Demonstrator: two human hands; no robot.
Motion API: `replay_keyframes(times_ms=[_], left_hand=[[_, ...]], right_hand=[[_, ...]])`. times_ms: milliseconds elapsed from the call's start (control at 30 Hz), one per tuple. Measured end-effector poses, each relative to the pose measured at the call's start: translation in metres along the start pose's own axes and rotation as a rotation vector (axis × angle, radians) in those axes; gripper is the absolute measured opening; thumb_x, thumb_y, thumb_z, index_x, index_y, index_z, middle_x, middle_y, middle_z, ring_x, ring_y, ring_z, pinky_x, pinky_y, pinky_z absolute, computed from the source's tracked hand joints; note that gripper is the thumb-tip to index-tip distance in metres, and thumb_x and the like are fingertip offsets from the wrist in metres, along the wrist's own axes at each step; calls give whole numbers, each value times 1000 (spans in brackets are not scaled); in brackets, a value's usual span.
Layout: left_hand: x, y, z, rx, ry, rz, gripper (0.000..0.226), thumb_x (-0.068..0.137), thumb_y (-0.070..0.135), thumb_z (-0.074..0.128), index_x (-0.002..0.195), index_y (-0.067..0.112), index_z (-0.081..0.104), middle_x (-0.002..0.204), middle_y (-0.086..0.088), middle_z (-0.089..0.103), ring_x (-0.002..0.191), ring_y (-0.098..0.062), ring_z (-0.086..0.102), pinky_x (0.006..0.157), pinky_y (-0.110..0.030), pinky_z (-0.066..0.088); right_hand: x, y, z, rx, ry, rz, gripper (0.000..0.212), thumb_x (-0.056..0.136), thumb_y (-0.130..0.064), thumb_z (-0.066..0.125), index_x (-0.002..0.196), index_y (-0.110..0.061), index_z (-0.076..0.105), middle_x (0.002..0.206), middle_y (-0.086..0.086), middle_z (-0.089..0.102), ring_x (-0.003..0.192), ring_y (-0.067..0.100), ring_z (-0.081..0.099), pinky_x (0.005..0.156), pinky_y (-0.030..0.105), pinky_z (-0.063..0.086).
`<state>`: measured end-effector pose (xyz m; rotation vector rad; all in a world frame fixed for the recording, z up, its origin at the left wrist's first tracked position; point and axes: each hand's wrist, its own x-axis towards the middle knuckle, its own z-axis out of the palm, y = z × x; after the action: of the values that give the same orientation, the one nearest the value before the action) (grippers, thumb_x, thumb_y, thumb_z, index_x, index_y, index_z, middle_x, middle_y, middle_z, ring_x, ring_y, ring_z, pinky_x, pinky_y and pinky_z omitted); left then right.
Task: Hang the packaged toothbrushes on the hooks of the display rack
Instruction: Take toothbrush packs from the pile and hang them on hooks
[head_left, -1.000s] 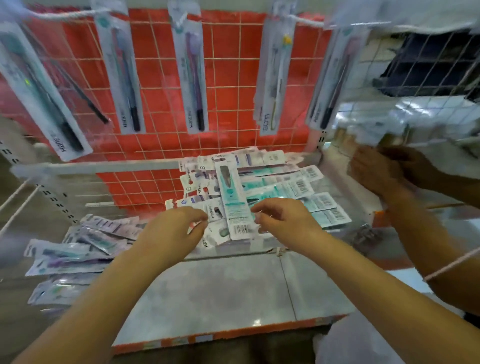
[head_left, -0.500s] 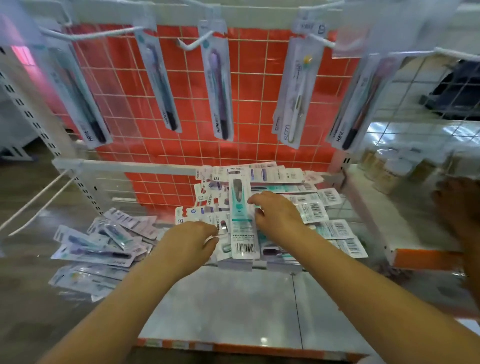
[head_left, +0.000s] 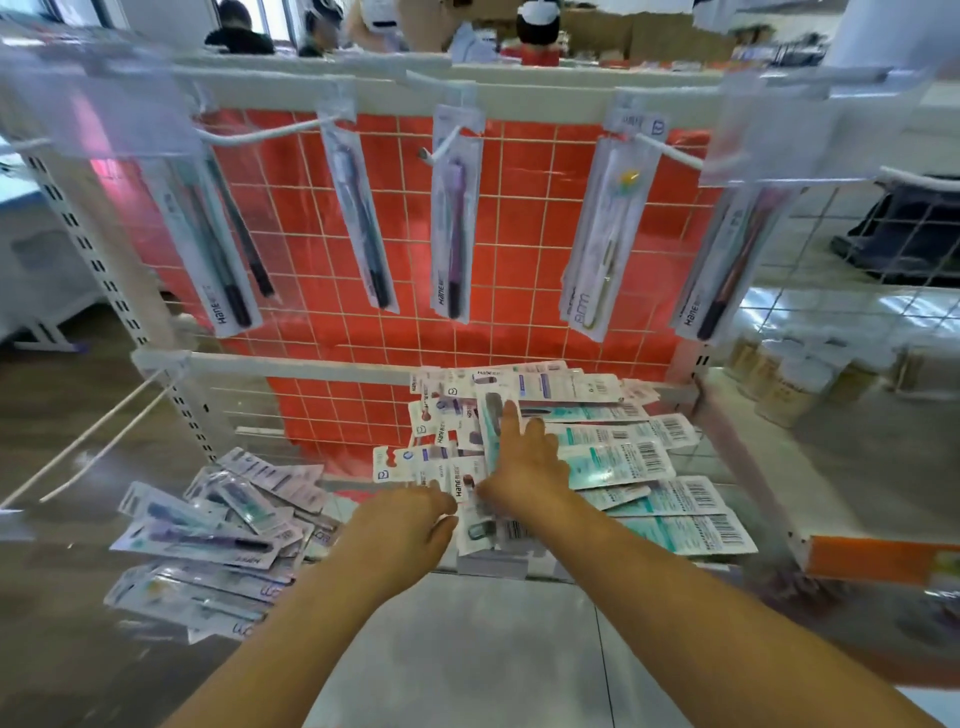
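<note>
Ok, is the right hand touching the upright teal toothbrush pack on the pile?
Touching. In the head view the right hand lies on the teal toothbrush pack, its forefinger stretched flat along the pack's face with no gap.

This is a shop floor or stockroom. A white wire-grid display rack (head_left: 519, 218) with slotted uprights carries hooks (head_left: 270, 132) hung with carded toothbrush packs (head_left: 457, 208), and more barcoded packs (head_left: 613, 457) lie heaped on its lower shelf. Behind the rack stand cardboard boxes (head_left: 649, 36) and several people (head_left: 239, 31), and the floor is polished tile (head_left: 467, 649).
</note>
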<state>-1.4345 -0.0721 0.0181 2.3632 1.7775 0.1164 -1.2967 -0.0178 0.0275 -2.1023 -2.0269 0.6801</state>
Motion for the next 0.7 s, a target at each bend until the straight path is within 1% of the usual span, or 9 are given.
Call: replay_keyframes(times_ms=[67, 167, 233, 300, 400, 500, 567, 633, 700], left_hand=[[1, 0, 0, -9, 16, 18, 29, 97, 31, 39, 115, 22, 60, 114, 0, 63, 105, -19, 57, 86, -31, 47], [-2, 0, 1, -2, 39, 39, 30, 97, 32, 39, 116, 21, 60, 114, 0, 62, 105, -18, 56, 86, -28, 46], [-2, -1, 3, -13, 42, 47, 30, 97, 32, 39, 117, 22, 60, 115, 0, 62, 105, -18, 56, 86, -27, 46], [-2, -2, 3, -37, 50, 49, 30, 97, 32, 39, 118, 23, 60, 116, 1, 63, 106, -17, 57, 87, -27, 46], [-1, 1, 4, -122, 59, 54, 29, 97, 30, 41, 117, 23, 62, 115, 2, 64, 103, -16, 58, 87, -28, 47], [-2, 5, 5, -249, 67, 56, 28, 96, 27, 43, 114, 23, 64, 114, 6, 65, 100, -12, 58, 85, -24, 46], [-1, 7, 5, -313, 87, 63, 27, 96, 28, 44, 115, 23, 64, 115, 8, 65, 99, -7, 57, 85, -21, 44], [-1, 7, 5, -363, 103, 68, 28, 96, 29, 45, 117, 24, 63, 115, 10, 64, 94, -2, 55, 83, -16, 41], [-1, 8, 4, -424, 120, 59, 29, 96, 31, 46, 120, 25, 61, 110, 13, 64, 90, 1, 52, 81, -13, 39]], right_hand=[[1, -2, -2, 51, -17, 29, 101, 79, -23, 70, 147, -28, -4, 145, 11, 20, 132, 32, 26, 101, 47, 36], [3, -3, -4, 108, -3, 85, 90, 81, -17, 67, 147, -24, 6, 145, 11, 22, 131, 33, 28, 100, 45, 39], [6, -2, -3, 149, 23, 112, 74, 82, -15, 63, 143, -19, 21, 141, 11, 31, 128, 32, 35, 100, 44, 41], [6, 2, -1, 195, 45, 101, 54, 82, -12, 62, 132, -14, 41, 129, 11, 47, 116, 31, 47, 96, 42, 46], [-1, 9, -3, 263, 106, 43, 35, 84, -7, 58, 119, -8, 53, 114, 13, 57, 102, 31, 55, 81, 33, 47], [-11, 16, -11, 352, 175, 0, 27, 87, -1, 49, 113, -3, 55, 102, 13, 57, 85, 25, 51, 61, 24, 38], [-17, 19, -18, 481, 195, -3, 25, 87, 2, 46, 108, -4, 58, 94, 9, 57, 75, 20, 48, 50, 20, 34], [-25, 22, -26, 666, 190, 5, 26, 84, 7, 45, 97, -8, 61, 84, 4, 59, 72, 18, 54, 51, 18, 43], [-32, 25, -33, 848, 146, 25, 32, 82, 11, 45, 91, -12, 64, 82, 2, 62, 79, 22, 61, 59, 23, 50]])
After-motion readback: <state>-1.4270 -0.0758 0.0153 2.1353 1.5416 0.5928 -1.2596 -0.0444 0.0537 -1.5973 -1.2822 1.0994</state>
